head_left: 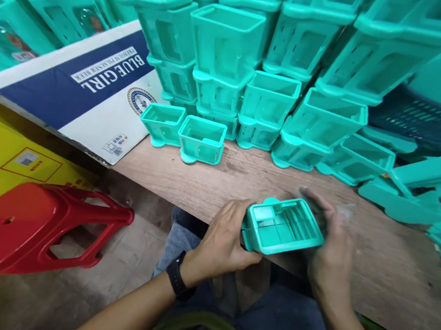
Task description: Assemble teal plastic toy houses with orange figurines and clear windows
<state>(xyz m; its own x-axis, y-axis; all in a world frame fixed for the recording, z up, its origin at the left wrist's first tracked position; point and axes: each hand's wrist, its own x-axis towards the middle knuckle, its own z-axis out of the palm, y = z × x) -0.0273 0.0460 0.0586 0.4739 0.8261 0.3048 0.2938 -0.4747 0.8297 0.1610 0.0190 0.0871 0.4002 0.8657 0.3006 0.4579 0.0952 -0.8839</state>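
Observation:
A teal plastic holder [282,226] lies tipped over the near edge of the wooden table [223,180], its ribbed underside up. My left hand [224,241] is closed on its left end; a black watch sits on that wrist. At the holder's right end my right hand [331,240] is smeared by motion, and something pale and blurred [344,211] shows at its fingertips. I cannot tell whether those fingers grip anything.
Stacks of the same teal holders [229,49] fill the back of the table, with two single ones [201,139] in front. Flat teal parts [405,189] lie at the right. A Blue Girl carton [97,84] leans at the left, and a red stool [36,227] stands on the floor.

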